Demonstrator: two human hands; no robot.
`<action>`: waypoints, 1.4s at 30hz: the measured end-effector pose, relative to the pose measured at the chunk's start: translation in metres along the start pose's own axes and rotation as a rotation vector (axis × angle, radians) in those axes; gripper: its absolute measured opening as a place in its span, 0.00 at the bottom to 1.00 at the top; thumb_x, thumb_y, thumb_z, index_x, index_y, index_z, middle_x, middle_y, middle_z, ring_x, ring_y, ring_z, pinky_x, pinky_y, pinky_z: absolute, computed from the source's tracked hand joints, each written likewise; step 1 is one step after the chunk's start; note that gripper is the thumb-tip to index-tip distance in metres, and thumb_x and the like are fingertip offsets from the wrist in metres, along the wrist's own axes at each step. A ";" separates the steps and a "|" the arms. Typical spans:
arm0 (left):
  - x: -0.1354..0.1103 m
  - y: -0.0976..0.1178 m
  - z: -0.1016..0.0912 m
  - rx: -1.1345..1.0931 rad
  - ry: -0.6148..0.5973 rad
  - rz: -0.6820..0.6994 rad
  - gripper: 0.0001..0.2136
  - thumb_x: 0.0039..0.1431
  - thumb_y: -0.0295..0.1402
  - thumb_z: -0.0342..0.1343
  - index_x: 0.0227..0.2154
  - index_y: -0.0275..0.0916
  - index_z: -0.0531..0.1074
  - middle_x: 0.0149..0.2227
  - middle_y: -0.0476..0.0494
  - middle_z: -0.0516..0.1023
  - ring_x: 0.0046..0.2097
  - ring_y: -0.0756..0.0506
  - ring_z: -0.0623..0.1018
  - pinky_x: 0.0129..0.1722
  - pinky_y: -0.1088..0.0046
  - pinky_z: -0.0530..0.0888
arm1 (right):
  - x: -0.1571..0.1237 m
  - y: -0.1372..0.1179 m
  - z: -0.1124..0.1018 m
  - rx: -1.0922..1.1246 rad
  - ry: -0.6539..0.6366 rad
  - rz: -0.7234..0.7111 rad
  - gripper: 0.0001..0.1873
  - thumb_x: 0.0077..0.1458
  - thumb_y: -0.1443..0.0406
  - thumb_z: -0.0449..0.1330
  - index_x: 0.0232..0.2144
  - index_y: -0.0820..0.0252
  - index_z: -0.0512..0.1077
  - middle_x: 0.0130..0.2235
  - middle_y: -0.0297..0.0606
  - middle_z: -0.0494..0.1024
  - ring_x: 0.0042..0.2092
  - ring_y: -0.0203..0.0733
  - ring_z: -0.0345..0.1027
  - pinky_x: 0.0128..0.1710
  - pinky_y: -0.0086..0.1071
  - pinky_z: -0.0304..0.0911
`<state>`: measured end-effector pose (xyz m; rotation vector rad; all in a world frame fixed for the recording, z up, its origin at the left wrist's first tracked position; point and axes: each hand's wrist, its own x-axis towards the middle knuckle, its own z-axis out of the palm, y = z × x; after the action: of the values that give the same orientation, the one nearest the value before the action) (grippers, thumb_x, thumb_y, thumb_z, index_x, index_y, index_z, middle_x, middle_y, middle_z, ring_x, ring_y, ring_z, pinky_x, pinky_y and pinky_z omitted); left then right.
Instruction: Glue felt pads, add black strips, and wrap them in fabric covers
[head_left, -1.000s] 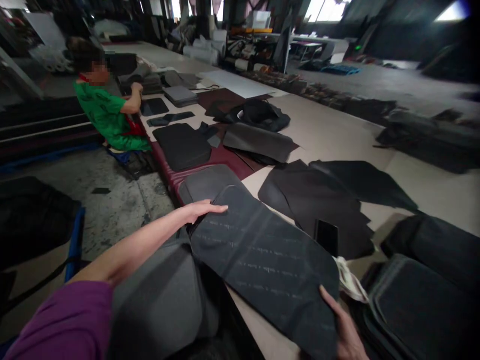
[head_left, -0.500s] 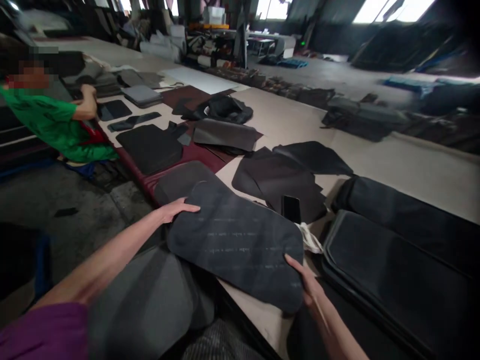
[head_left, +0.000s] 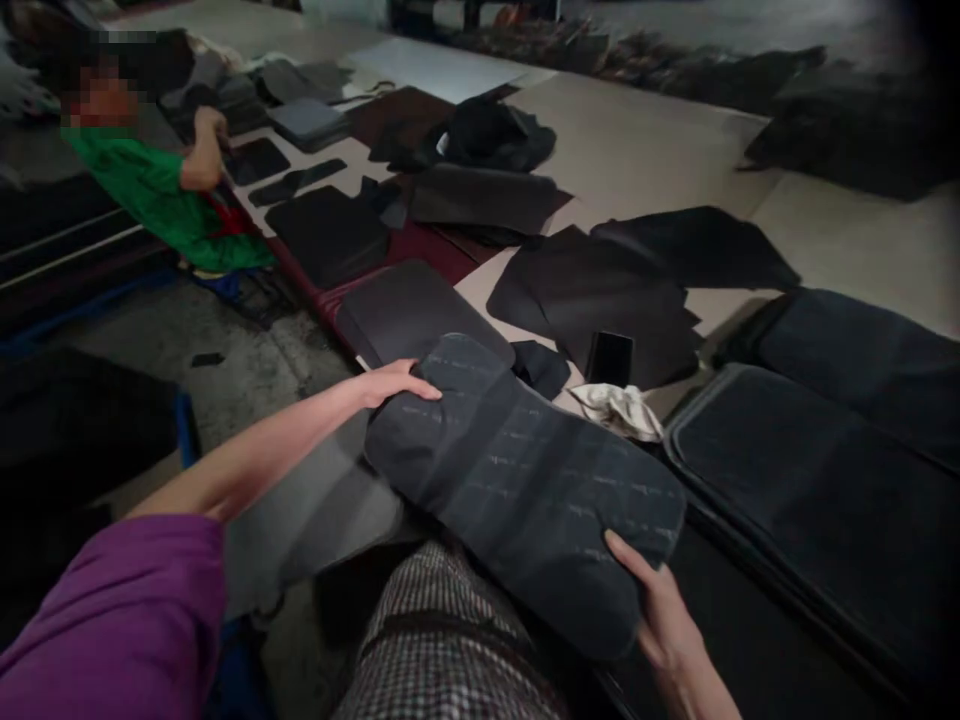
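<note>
A dark car floor mat (head_left: 517, 470), curved on its far edge and marked with rows of faint white print, is held out in front of me. My left hand (head_left: 401, 385) grips its left end, thumb on top and fingers hidden beneath. At the right end my right hand (head_left: 652, 590) pinches it the same way. Just beyond the left end lies a stack of dark mats (head_left: 420, 310). A phone (head_left: 610, 358) and a crumpled whitish cloth (head_left: 619, 408) sit past the mat's far edge.
Stacked black mats (head_left: 787, 500) stand at my right. Loose dark pieces (head_left: 600, 290) cover part of the table (head_left: 637, 130). A co-worker in a green shirt (head_left: 150, 190) is at the table's left side. A grey mat (head_left: 330, 510) lies low at my left.
My view has tipped downward. Both hands have brought the mat closer to my body, over my lap, and it now lies farther from the stack at the left. Both hands keep their hold.
</note>
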<state>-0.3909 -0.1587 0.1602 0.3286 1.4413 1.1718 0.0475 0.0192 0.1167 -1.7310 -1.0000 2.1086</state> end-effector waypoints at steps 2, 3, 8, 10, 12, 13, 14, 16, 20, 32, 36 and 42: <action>-0.003 -0.001 0.013 -0.020 -0.018 -0.004 0.29 0.38 0.32 0.76 0.47 0.36 0.78 0.45 0.34 0.84 0.44 0.37 0.84 0.47 0.60 0.79 | -0.001 0.002 -0.011 -0.020 0.027 -0.011 0.40 0.39 0.57 0.77 0.56 0.56 0.75 0.48 0.42 0.84 0.44 0.58 0.81 0.47 0.46 0.79; -0.007 -0.002 0.018 -0.025 -0.023 -0.001 0.28 0.38 0.31 0.76 0.46 0.35 0.78 0.46 0.33 0.84 0.43 0.37 0.84 0.47 0.59 0.80 | -0.002 0.001 -0.016 -0.028 0.034 -0.019 0.40 0.39 0.57 0.78 0.56 0.55 0.75 0.48 0.42 0.84 0.44 0.59 0.81 0.47 0.47 0.79; -0.060 -0.005 0.043 -0.056 0.046 0.102 0.29 0.38 0.30 0.76 0.48 0.35 0.77 0.49 0.31 0.82 0.47 0.37 0.83 0.49 0.59 0.79 | -0.022 -0.014 -0.036 -0.086 0.039 -0.111 0.44 0.34 0.59 0.79 0.57 0.57 0.76 0.48 0.45 0.83 0.42 0.60 0.81 0.48 0.48 0.79; -0.097 -0.010 0.054 -0.059 0.126 0.149 0.32 0.38 0.31 0.76 0.51 0.35 0.76 0.50 0.33 0.82 0.49 0.35 0.82 0.52 0.57 0.78 | -0.033 -0.021 -0.040 -0.119 0.000 -0.152 0.45 0.34 0.59 0.79 0.57 0.58 0.75 0.48 0.47 0.83 0.41 0.60 0.81 0.46 0.49 0.79; -0.137 -0.020 0.064 -0.051 0.233 0.184 0.35 0.38 0.32 0.76 0.54 0.36 0.75 0.52 0.34 0.81 0.52 0.34 0.81 0.54 0.57 0.77 | -0.042 -0.026 -0.042 -0.159 -0.065 -0.190 0.45 0.34 0.58 0.79 0.56 0.60 0.75 0.48 0.49 0.83 0.41 0.61 0.81 0.44 0.48 0.79; -0.157 -0.027 0.068 -0.045 0.290 0.194 0.36 0.38 0.33 0.76 0.55 0.36 0.74 0.52 0.35 0.81 0.53 0.33 0.80 0.54 0.57 0.77 | -0.047 -0.027 -0.042 -0.178 -0.102 -0.210 0.45 0.33 0.58 0.79 0.56 0.61 0.76 0.48 0.49 0.83 0.42 0.61 0.80 0.43 0.47 0.79; -0.177 -0.035 0.073 -0.036 0.360 0.190 0.37 0.38 0.34 0.76 0.56 0.38 0.73 0.52 0.36 0.81 0.53 0.32 0.81 0.52 0.57 0.78 | -0.051 -0.027 -0.042 -0.197 -0.140 -0.228 0.45 0.33 0.57 0.80 0.56 0.62 0.76 0.48 0.50 0.83 0.42 0.61 0.80 0.42 0.46 0.79; -0.215 -0.054 0.080 -0.030 0.477 0.144 0.38 0.38 0.35 0.76 0.57 0.41 0.72 0.50 0.39 0.82 0.52 0.32 0.81 0.49 0.58 0.80 | -0.058 -0.025 -0.041 -0.231 -0.207 -0.255 0.46 0.32 0.57 0.80 0.55 0.62 0.76 0.48 0.50 0.83 0.43 0.60 0.80 0.43 0.45 0.78; -0.272 -0.093 0.098 -0.054 0.596 0.059 0.35 0.38 0.38 0.76 0.54 0.48 0.74 0.47 0.44 0.84 0.50 0.31 0.82 0.45 0.57 0.82 | -0.072 -0.017 -0.042 -0.286 -0.325 -0.250 0.41 0.33 0.56 0.79 0.51 0.63 0.78 0.46 0.49 0.83 0.44 0.60 0.79 0.44 0.46 0.76; -0.257 -0.112 0.121 -0.134 0.544 0.002 0.35 0.45 0.40 0.74 0.58 0.38 0.71 0.54 0.33 0.81 0.53 0.31 0.81 0.50 0.55 0.80 | -0.078 -0.012 -0.047 -0.248 -0.474 -0.140 0.31 0.43 0.54 0.76 0.48 0.62 0.79 0.48 0.47 0.83 0.48 0.59 0.78 0.50 0.45 0.74; -0.209 -0.085 0.097 -0.066 0.485 0.096 0.36 0.43 0.38 0.75 0.56 0.36 0.72 0.55 0.32 0.80 0.54 0.32 0.81 0.53 0.57 0.79 | -0.063 -0.026 -0.042 -0.260 -0.329 -0.237 0.32 0.40 0.54 0.78 0.47 0.61 0.78 0.47 0.46 0.84 0.46 0.58 0.79 0.46 0.43 0.75; -0.128 -0.017 0.047 -0.037 0.429 0.304 0.36 0.38 0.36 0.77 0.53 0.36 0.74 0.48 0.34 0.83 0.46 0.35 0.83 0.48 0.58 0.80 | -0.030 -0.084 -0.007 -0.249 -0.200 -0.470 0.32 0.39 0.55 0.78 0.46 0.61 0.78 0.46 0.44 0.84 0.44 0.55 0.80 0.46 0.43 0.75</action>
<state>-0.3085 -0.2432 0.2305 0.2871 1.7797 1.5827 0.0420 0.0665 0.1921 -1.2246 -1.6036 1.9308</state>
